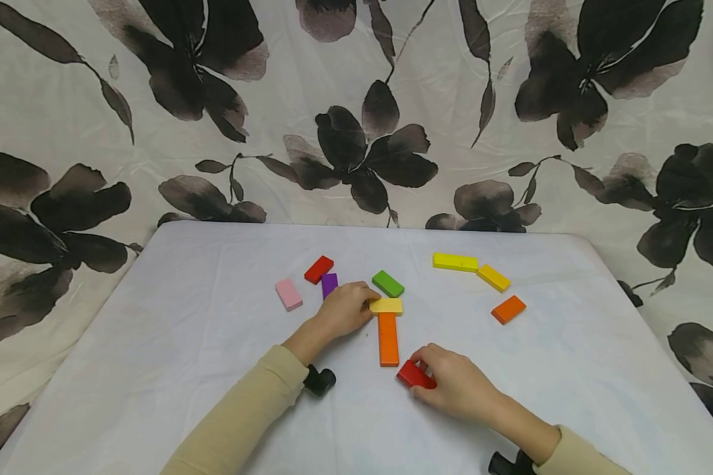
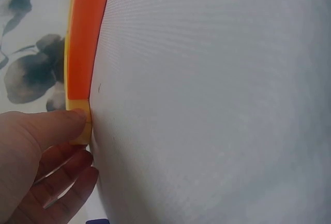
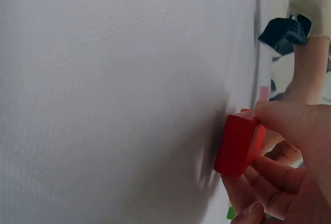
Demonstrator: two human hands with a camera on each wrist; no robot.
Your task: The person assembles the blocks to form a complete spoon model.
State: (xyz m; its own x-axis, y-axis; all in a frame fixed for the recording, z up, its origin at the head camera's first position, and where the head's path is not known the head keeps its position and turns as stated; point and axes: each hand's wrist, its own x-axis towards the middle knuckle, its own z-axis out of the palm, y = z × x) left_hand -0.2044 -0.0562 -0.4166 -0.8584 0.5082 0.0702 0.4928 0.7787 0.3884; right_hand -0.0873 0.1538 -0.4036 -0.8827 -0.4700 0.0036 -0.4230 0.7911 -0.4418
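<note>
My left hand (image 1: 346,310) pinches the left end of a pale yellow block (image 1: 387,305) between thumb and fingers. A long orange block (image 1: 388,340) runs down from that block's middle, so the two form a T. In the left wrist view the thumb presses on the yellow block's end (image 2: 78,137). My right hand (image 1: 460,386) holds a red block (image 1: 414,375) by its sides, just below and right of the orange one. The right wrist view shows the red block (image 3: 235,146) gripped between thumb and fingers, close over the white cloth.
Just behind the yellow block lies a green block (image 1: 388,284). Purple (image 1: 329,284), red (image 1: 319,269) and pink (image 1: 288,294) blocks lie to the left. Two yellow blocks (image 1: 455,262) and a short orange block (image 1: 508,309) lie toward the back right of the white-covered table (image 1: 154,343).
</note>
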